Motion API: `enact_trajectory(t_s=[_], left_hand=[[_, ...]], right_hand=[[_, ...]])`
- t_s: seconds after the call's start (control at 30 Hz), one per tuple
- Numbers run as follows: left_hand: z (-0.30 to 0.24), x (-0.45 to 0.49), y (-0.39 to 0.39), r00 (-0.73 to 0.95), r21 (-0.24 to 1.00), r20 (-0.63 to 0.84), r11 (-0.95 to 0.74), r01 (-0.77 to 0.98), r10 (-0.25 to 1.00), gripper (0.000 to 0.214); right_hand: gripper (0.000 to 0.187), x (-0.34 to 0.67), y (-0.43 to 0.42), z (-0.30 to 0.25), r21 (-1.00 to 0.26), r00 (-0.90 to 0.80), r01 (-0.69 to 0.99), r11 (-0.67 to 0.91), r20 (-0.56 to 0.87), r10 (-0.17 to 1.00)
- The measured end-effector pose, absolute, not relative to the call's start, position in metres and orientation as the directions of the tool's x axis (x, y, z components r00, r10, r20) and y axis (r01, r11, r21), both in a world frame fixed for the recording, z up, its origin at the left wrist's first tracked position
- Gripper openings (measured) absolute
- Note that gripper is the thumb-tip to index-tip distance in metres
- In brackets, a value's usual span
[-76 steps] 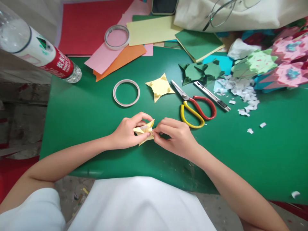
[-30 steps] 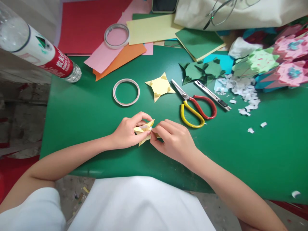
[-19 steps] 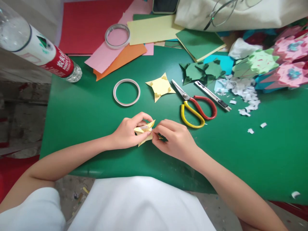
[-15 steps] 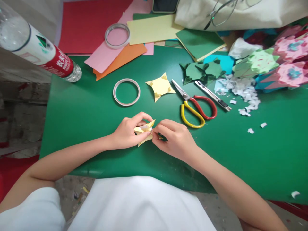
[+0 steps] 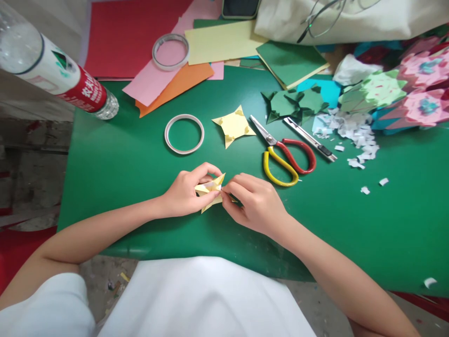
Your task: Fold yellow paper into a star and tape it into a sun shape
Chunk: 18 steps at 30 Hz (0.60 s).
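A small folded yellow paper piece (image 5: 211, 191) sits between both my hands just above the green table (image 5: 140, 187). My left hand (image 5: 185, 192) is closed round its left side, thumb and fingers pinching it. My right hand (image 5: 254, 203) is closed too, its fingertips pinching the right edge of the same piece. A finished yellow star-shaped fold (image 5: 233, 125) lies flat farther back. Most of the held piece is hidden by my fingers.
A tape ring (image 5: 184, 134) lies left of the star; a second ring (image 5: 170, 51) rests on pink paper. Red-and-yellow scissors (image 5: 284, 157) and a utility knife (image 5: 308, 139) lie right. A water bottle (image 5: 56, 75) is at left. Coloured sheets, green folds (image 5: 293, 104), paper flowers and white scraps (image 5: 351, 131) crowd the back right.
Almost nothing has moved. My right fingers have shifted slightly along the edge of the yellow piece; my left hand holds it still.
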<state>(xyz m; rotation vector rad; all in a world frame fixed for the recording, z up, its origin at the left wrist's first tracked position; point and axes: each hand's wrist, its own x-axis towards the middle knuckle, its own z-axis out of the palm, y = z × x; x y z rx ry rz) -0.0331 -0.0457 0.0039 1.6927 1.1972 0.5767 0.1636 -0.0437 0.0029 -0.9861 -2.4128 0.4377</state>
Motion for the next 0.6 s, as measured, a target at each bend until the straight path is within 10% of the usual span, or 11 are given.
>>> enact_trajectory(t_s=[0.6], left_hand=[[0.0035,-0.0331,-0.0457,0.443,0.891,-0.125,-0.096,0.444,0.888,0.024]], right_hand=[[0.022,0.1645,-0.0425,-0.0017,-0.6,-0.588,0.514,0.612,0.273,0.761]])
